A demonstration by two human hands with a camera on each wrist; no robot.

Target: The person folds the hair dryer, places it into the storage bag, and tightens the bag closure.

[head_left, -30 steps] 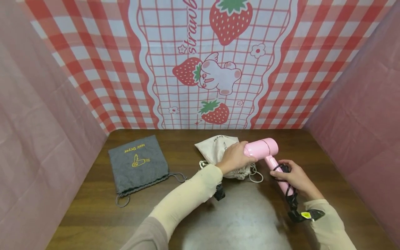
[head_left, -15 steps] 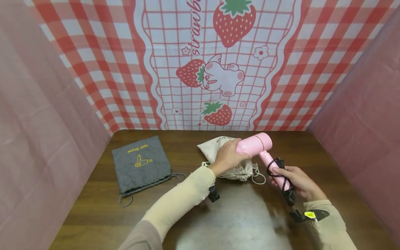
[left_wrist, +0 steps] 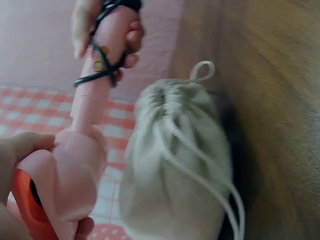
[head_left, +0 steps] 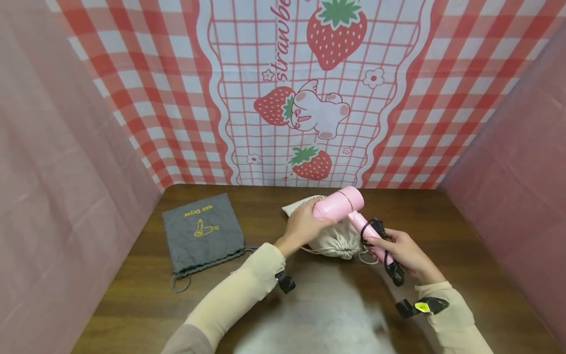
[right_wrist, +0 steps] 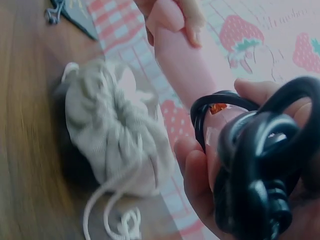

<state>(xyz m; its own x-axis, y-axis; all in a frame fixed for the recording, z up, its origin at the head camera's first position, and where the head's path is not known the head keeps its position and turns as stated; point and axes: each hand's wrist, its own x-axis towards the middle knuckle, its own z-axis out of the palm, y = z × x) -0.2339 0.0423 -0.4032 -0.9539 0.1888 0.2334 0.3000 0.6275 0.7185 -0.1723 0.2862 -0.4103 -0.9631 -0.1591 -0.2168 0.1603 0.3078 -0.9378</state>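
A pink hair dryer [head_left: 338, 204] is held up off the table in both hands, its black cord [right_wrist: 260, 160] wound around the handle. My left hand [head_left: 302, 226] grips the back end of the barrel, thumb and fingers on either side in the left wrist view. The handle [left_wrist: 95, 95] is gripped by my right hand [head_left: 409, 253], which also covers part of the cord. Just behind and below the dryer lies a cream drawstring bag [left_wrist: 175, 165], full and rounded, its neck gathered. The dryer and left hand hide part of it in the head view.
On the left of the wooden table [head_left: 128, 295] lies a flat grey drawstring bag [head_left: 203, 236] with yellow "Hair Dryer" lettering. A red-checked strawberry cloth [head_left: 305, 98] hangs behind, and pink cloth walls [head_left: 508, 147] stand at both sides.
Both hands have moved left with the hair dryer, which now overlaps the cream bag more. The view has shifted slightly. The grey bag stays where it was on the table.
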